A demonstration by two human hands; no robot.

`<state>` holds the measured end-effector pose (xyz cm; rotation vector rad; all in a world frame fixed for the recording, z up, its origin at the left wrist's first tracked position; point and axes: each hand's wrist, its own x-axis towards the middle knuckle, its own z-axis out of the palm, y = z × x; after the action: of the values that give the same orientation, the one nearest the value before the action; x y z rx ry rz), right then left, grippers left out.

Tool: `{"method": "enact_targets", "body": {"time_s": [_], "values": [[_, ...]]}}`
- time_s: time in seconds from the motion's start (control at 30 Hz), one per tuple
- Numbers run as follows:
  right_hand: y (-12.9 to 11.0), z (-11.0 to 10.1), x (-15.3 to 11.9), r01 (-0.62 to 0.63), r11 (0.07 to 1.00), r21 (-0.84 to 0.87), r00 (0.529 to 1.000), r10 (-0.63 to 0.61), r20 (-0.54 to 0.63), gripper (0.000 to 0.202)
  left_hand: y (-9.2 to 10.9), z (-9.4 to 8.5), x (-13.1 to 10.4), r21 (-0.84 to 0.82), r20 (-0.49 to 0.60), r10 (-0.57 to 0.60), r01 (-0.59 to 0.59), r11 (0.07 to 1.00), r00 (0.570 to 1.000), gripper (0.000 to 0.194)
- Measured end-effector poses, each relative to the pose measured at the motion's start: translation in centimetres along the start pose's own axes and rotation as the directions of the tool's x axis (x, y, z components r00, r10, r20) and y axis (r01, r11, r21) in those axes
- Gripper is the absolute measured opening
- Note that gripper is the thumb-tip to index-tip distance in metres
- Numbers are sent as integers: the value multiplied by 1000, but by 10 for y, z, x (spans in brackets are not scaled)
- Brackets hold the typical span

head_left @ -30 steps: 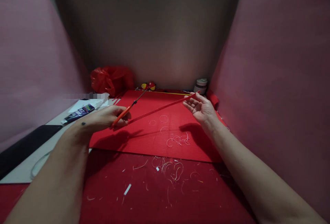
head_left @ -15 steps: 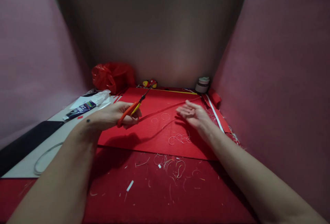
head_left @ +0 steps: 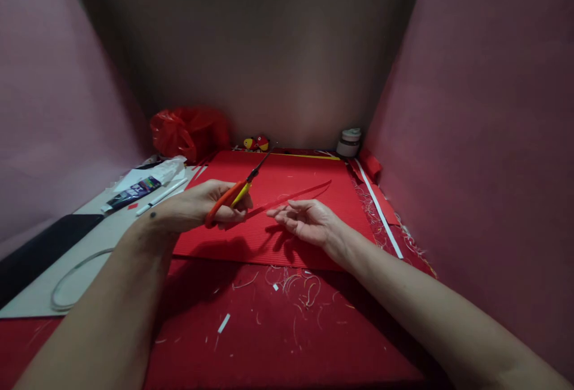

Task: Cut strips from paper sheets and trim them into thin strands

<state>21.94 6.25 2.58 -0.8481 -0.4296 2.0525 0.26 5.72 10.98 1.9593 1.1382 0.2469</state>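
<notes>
My left hand point(head_left: 224, 204) is wrapped round orange and yellow scissors point(head_left: 233, 194), whose dark blades point away and up to the right. A thin red strip point(head_left: 309, 190) stretches out from my left hand over a ribbed red sheet point(head_left: 269, 168); its tip curves near the sheet's right part. Palm turned up and fingers loosely apart, my right hand point(head_left: 305, 221) hovers over the sheet just below the strip, with nothing seen in it. Thread scraps point(head_left: 305, 288) and a small white piece point(head_left: 223, 323) lie on the dark red cloth in front of the sheet.
At the left, a pale board point(head_left: 45, 285) bears a glue tube point(head_left: 134, 192), a white pen point(head_left: 161, 197) and a clear loop. A red plastic bag point(head_left: 191, 133), small red-yellow figures point(head_left: 256, 143) and a jar point(head_left: 348, 142) stand at the back. A white strip point(head_left: 381, 210) lies right.
My right hand has moved left and nearer, closer to my left hand. The loose threads seen on the red sheet earlier are no longer visible there. My left hand still holds the scissors.
</notes>
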Motion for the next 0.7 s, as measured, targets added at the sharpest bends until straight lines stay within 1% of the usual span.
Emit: {"method": "enact_targets", "body": {"time_s": [0.07, 0.17, 0.27, 0.4, 0.47, 0.5, 0.57, 0.63, 0.7], "values": [[0, 0, 1, 62, 998, 21, 998, -61, -33, 19, 1, 0, -1, 7, 16, -18, 18, 1000, 1000, 18], [-4, 0, 2, 174, 984, 30, 979, -170, -112, 21, 0, -2, -1, 9, 45, -46, 46, 999, 998, 23], [-5, 1, 1, 263, 965, 8, 959, -261, -107, 22, -5, -3, 1, 29, 56, -51, 50, 998, 997, 22], [-2, 0, 1, 333, 943, -21, 940, -334, -66, 20, -20, -4, 10, 120, 42, -53, 48, 992, 998, 13], [0, 0, 2, 361, 932, -36, 931, -363, -46, 19, -30, -3, 15, 229, -37, -49, 56, 972, 998, 10], [1, -1, 2, 376, 925, -43, 925, -378, -34, 19, -35, -3, 18, 304, -97, -36, 64, 951, 995, 10], [2, -1, 3, 409, 911, -55, 912, -410, -13, 19, -42, -1, 21, 460, -221, -7, 111, 881, 975, 10], [2, -1, 2, 438, 897, -61, 899, -438, 4, 20, -42, 1, 21, 562, -307, 10, 173, 809, 952, 12], [2, 0, 2, 457, 887, -62, 890, -456, 18, 21, -35, 6, 17, 614, -328, 32, 187, 767, 944, 12]]}}
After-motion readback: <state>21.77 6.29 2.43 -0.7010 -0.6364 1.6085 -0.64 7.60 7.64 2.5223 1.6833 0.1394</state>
